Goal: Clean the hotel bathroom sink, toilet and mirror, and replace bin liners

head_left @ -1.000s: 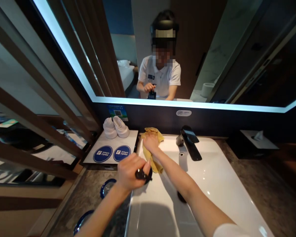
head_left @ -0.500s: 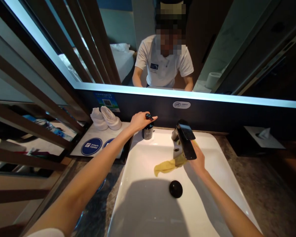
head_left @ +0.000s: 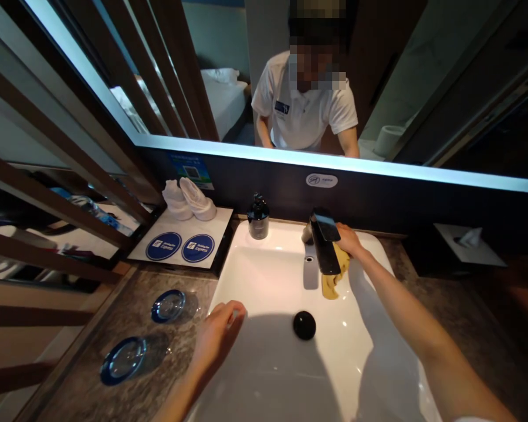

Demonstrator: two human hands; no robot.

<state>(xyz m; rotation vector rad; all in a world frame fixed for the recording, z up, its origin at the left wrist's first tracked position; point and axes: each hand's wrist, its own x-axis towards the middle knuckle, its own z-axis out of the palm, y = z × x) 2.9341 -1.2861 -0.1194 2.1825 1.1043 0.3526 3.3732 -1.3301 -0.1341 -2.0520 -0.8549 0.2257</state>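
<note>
My right hand (head_left: 350,241) reaches behind the black faucet (head_left: 328,249) at the back of the white sink (head_left: 264,266). It grips a yellow cloth (head_left: 333,284), which hangs down beside the spout; the faucet partly hides the fingers. My left hand (head_left: 222,329) is over the sink's left rim, its fingers loosely curled with nothing visible in them. On the back left corner of the sink stands a dark pump bottle (head_left: 259,220), touched by neither hand. A round black drain stopper (head_left: 304,325) sits in the basin.
Two blue-rimmed glasses (head_left: 169,306) stand on the stone counter (head_left: 83,375) at left. Behind them, a white tray (head_left: 222,220) holds rolled white towels (head_left: 189,200) and two round blue cards (head_left: 198,248). A tissue box (head_left: 462,246) is at right. A lit mirror (head_left: 264,153) spans the back.
My left hand has left the pump bottle and come back toward me to the sink's left edge. My right hand has drawn the yellow cloth back and right, behind the faucet.
</note>
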